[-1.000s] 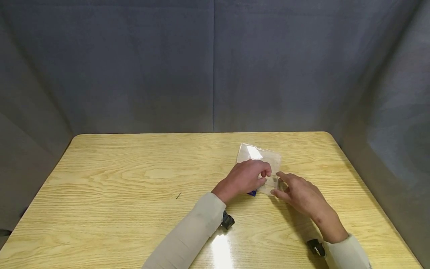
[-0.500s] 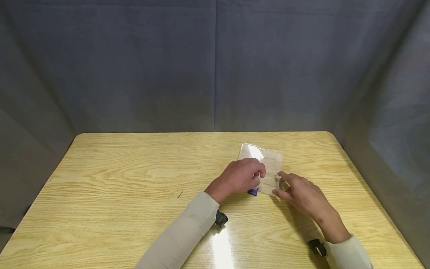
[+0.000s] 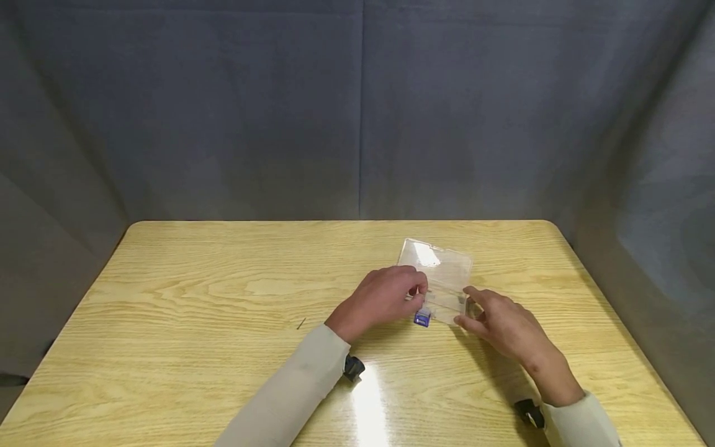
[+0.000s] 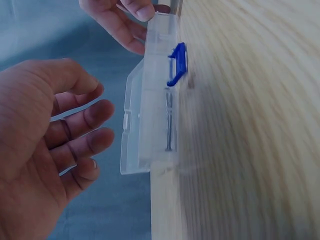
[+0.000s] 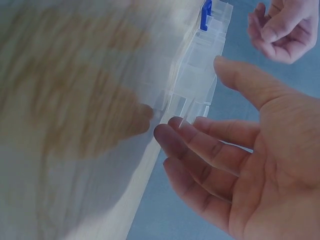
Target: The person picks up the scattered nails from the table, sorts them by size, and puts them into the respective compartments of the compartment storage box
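A small clear plastic box (image 3: 441, 273) lies on the wooden table (image 3: 223, 279) with its lid folded open towards the back. A blue latch (image 3: 422, 318) sits at its near left corner. My left hand (image 3: 416, 295) hovers just left of the box, fingers loosely curled and holding nothing; in the left wrist view the left hand (image 4: 95, 130) is apart from the box (image 4: 150, 115). My right hand (image 3: 466, 307) touches the box's right end with relaxed fingertips (image 5: 165, 132). A thin dark pin (image 4: 169, 120) lies inside the box.
Another thin dark pin (image 3: 301, 323) lies on the table left of my left arm. Grey cloth walls (image 3: 357, 112) close in the back and both sides. Black wrist cameras (image 3: 353, 367) sit under both sleeves.
My left hand has drawn back to the left off the box, uncovering the blue latch. The right hand and the box have stayed put.
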Demonstrator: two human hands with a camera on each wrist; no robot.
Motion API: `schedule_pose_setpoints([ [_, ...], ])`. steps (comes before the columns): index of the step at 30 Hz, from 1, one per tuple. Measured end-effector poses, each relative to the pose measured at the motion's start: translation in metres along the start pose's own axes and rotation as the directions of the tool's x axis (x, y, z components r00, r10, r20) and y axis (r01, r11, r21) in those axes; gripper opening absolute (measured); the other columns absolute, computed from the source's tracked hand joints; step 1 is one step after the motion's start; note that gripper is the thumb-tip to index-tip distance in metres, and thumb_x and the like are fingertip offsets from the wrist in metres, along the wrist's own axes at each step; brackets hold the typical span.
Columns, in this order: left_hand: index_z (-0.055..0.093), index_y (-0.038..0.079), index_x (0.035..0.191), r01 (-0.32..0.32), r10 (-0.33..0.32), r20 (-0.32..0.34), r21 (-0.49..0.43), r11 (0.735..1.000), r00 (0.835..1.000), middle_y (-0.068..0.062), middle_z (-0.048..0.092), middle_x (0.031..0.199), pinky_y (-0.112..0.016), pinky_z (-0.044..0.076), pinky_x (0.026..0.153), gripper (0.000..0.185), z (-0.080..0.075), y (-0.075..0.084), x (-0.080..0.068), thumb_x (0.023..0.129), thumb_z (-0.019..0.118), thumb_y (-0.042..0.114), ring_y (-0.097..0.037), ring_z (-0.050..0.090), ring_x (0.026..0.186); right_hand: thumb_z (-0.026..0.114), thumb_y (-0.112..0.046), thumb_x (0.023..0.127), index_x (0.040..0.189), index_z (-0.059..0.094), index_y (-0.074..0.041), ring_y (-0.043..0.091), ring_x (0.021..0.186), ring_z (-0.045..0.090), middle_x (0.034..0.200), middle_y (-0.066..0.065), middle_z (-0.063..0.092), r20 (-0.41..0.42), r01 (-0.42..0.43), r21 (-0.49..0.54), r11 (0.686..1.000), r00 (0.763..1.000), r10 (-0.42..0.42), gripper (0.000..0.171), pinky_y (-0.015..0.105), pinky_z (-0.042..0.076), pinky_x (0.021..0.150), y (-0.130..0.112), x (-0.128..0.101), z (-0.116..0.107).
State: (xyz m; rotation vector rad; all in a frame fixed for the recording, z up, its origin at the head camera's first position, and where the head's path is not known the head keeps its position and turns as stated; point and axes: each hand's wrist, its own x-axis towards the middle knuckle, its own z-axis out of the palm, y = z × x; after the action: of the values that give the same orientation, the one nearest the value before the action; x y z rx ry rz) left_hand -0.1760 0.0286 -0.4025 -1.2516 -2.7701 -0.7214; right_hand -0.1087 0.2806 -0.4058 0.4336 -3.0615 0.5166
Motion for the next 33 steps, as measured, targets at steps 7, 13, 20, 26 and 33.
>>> schedule_pose_setpoints([
  [7, 0.061, 0.024, 0.088, 0.036, -0.036, 0.009, 0.000, 0.999, 0.999, 0.008, 0.061, 0.088, -0.025, 0.043, 0.065, 0.015, -0.010, -0.009, -0.020, 0.098, 0.059, 0.013, -0.006, 0.051, 0.077, 0.078, -0.032, 0.093, 0.139, 0.059, 0.001, 0.023, 0.084, 0.067, 0.104, 0.012, 0.069, 0.010, -0.023, 0.004, 1.000, 1.000, 0.023, 0.060, 0.050, 0.054, 0.065, 0.001, -0.001, -0.002],
  [13, 0.061, 0.024, 0.088, 0.069, -0.069, 0.014, 0.018, 0.997, 0.997, 0.010, 0.058, 0.087, -0.026, 0.045, 0.067, 0.015, -0.015, -0.020, -0.036, 0.100, 0.058, 0.014, -0.006, 0.053, 0.080, 0.077, -0.033, 0.093, 0.139, 0.058, 0.002, 0.026, 0.086, 0.066, 0.106, 0.014, 0.069, 0.017, -0.008, 0.010, 1.000, 1.000, 0.007, 0.060, 0.050, 0.054, 0.066, 0.001, 0.000, -0.001],
  [20, 0.064, 0.022, 0.091, 0.111, -0.112, 0.013, 0.053, 0.992, 0.994, 0.010, 0.058, 0.089, -0.027, 0.046, 0.068, 0.013, -0.019, -0.029, -0.047, 0.100, 0.058, 0.015, -0.007, 0.054, 0.081, 0.077, -0.033, 0.094, 0.139, 0.058, 0.002, 0.027, 0.087, 0.068, 0.107, 0.014, 0.069, 0.011, 0.002, 0.009, 1.000, 1.000, -0.002, 0.061, 0.050, 0.054, 0.066, 0.001, 0.001, -0.001],
  [26, 0.066, 0.021, 0.091, 0.122, -0.123, 0.003, 0.073, 0.990, 0.992, 0.009, 0.057, 0.086, -0.027, 0.046, 0.066, 0.014, -0.020, -0.035, -0.056, 0.100, 0.059, 0.013, -0.008, 0.052, 0.076, 0.078, -0.033, 0.093, 0.138, 0.059, 0.002, 0.024, 0.085, 0.068, 0.106, 0.014, 0.070, 0.016, -0.004, 0.012, 1.000, 1.000, 0.004, 0.060, 0.049, 0.054, 0.065, 0.002, 0.000, -0.001],
  [33, 0.068, 0.022, 0.089, 0.151, -0.148, -0.040, 0.087, 0.985, 0.988, 0.012, 0.055, 0.084, -0.027, 0.046, 0.065, 0.015, -0.025, -0.043, -0.075, 0.097, 0.062, 0.011, -0.007, 0.052, 0.075, 0.077, -0.033, 0.093, 0.139, 0.058, 0.002, 0.023, 0.084, 0.068, 0.106, 0.014, 0.070, 0.019, 0.004, 0.031, 1.000, 1.000, -0.004, 0.060, 0.049, 0.054, 0.067, 0.003, 0.001, -0.001],
])
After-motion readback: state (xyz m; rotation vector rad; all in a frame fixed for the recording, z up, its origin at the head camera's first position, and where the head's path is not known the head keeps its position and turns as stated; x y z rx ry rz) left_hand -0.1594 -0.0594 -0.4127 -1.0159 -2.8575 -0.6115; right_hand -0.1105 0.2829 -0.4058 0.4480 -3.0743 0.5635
